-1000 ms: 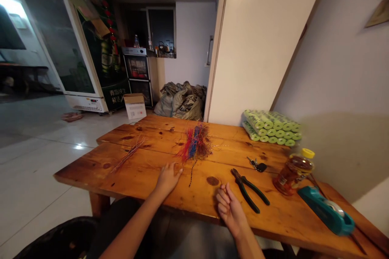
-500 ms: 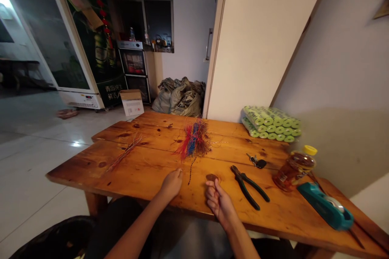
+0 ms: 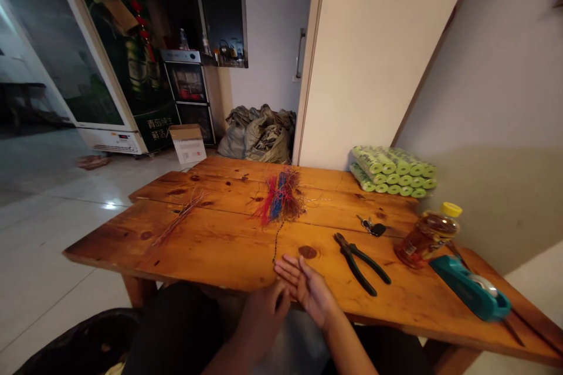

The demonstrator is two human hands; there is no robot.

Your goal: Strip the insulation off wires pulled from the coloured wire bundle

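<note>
My left hand [image 3: 269, 307] is closed, fingertips together, against the fingers of my right hand at the table's near edge. It is slightly blurred, and anything pinched in it is hidden. My right hand [image 3: 310, 290] lies open, palm up, fingers stretched to the left. Beyond both hands sits a tangled bundle of thin red, blue and copper-coloured wires [image 3: 278, 202]. A short dark speckled strand [image 3: 277, 241] runs from it towards my right fingertips. Right of my right hand lie cutting pliers [image 3: 358, 263] with dark green handles, jaws pointing away.
The wooden table [image 3: 229, 246] also holds loose thin wires [image 3: 178, 221], keys [image 3: 373, 227], a yellow-capped bottle [image 3: 426, 237], a teal tape dispenser [image 3: 470, 287] and stacked green rolls [image 3: 393, 171]. A black bin [image 3: 83, 337] stands at lower left.
My left hand has moved right and nearer to me, meeting my right hand. My right hand has gone from curled fingers to open with the palm up. The view has shifted slightly.
</note>
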